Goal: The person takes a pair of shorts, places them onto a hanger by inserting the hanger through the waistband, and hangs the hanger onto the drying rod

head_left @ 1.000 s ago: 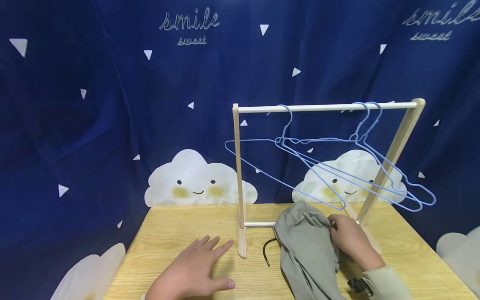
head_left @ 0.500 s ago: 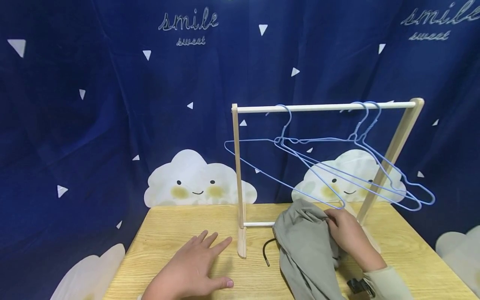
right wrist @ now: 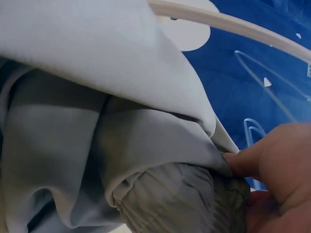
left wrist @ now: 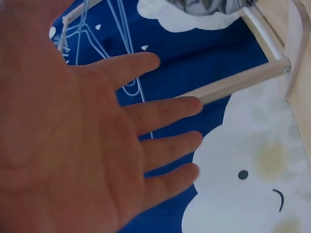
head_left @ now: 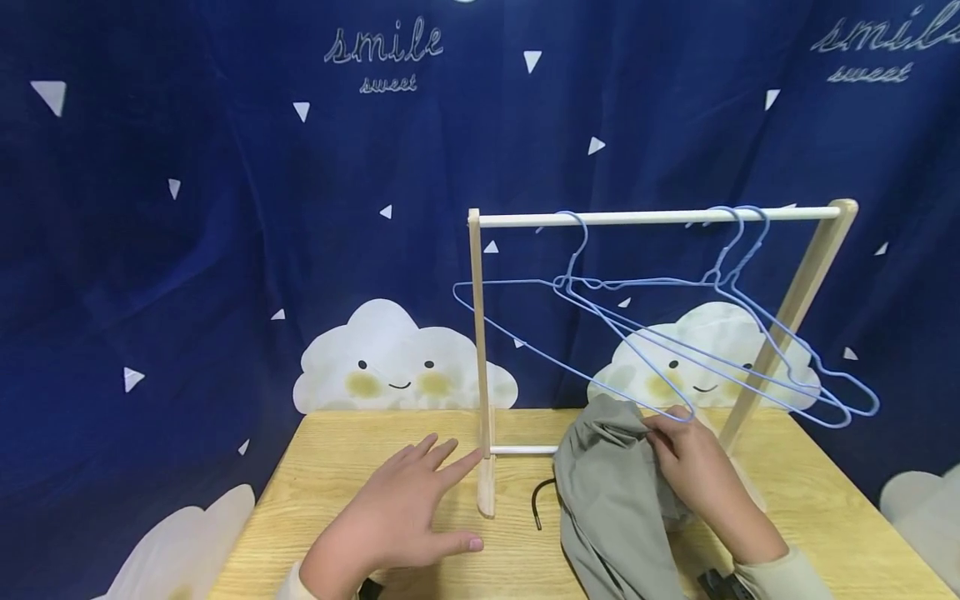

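Observation:
A soft grey garment (head_left: pixel 618 492) with a black drawstring (head_left: pixel 536 504) lies bunched at the foot of the small clothes rack (head_left: pixel 483 333). My right hand (head_left: pixel 693 467) pinches its right upper edge between thumb and fingers. In the right wrist view, the thumb presses on the cloth (right wrist: pixel 160 131) beside a gathered, elastic-looking band (right wrist: pixel 170 199). My left hand (head_left: pixel 397 508), fingers spread and holding nothing, is over the table, its index fingertip overlapping the rack's left upright in the head view. The left wrist view shows the palm (left wrist: pixel 82 145) and straight fingers.
Three blue wire hangers (head_left: pixel 622 333) hang from the rack's white top rail (head_left: pixel 645 218), their lower ends just above the garment and right hand. A white lower bar (head_left: pixel 525 450) joins the uprights. Behind the wooden table (head_left: pixel 360 442) is a dark blue curtain (head_left: pixel 225 250).
My right hand has shifted slightly up and left along the garment's edge, drawing the cloth with it. My left hand has moved a little to the right and up, still spread.

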Tool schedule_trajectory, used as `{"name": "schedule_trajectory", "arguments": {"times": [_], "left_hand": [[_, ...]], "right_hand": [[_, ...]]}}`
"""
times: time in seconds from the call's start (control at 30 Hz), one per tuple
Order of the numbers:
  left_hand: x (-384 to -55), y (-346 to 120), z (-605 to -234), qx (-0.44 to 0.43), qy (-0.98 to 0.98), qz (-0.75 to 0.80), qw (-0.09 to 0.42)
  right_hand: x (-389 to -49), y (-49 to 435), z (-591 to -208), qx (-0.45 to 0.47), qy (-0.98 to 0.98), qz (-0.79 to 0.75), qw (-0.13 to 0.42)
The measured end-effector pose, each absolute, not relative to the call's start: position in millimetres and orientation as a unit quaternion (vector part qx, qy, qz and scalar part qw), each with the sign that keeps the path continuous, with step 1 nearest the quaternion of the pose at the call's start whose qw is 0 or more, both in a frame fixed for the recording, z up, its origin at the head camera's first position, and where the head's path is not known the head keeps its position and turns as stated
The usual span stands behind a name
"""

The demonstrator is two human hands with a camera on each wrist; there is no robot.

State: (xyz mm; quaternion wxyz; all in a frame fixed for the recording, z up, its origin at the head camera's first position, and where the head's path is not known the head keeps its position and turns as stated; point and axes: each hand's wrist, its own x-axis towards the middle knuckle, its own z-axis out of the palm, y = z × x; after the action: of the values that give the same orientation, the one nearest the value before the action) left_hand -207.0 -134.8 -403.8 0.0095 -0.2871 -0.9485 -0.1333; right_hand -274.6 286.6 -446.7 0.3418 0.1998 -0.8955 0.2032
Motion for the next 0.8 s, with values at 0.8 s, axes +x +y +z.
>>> {"name": "schedule_trajectory", "arguments": {"times": [0.8], "left_hand": [[-240.3,-52.3,-417.0,-0.351,-0.905,-0.164,0.176]], "right_hand": [[-240.2,249.5,-424.7,0.267,-0.861,0.23,0.366]]}}
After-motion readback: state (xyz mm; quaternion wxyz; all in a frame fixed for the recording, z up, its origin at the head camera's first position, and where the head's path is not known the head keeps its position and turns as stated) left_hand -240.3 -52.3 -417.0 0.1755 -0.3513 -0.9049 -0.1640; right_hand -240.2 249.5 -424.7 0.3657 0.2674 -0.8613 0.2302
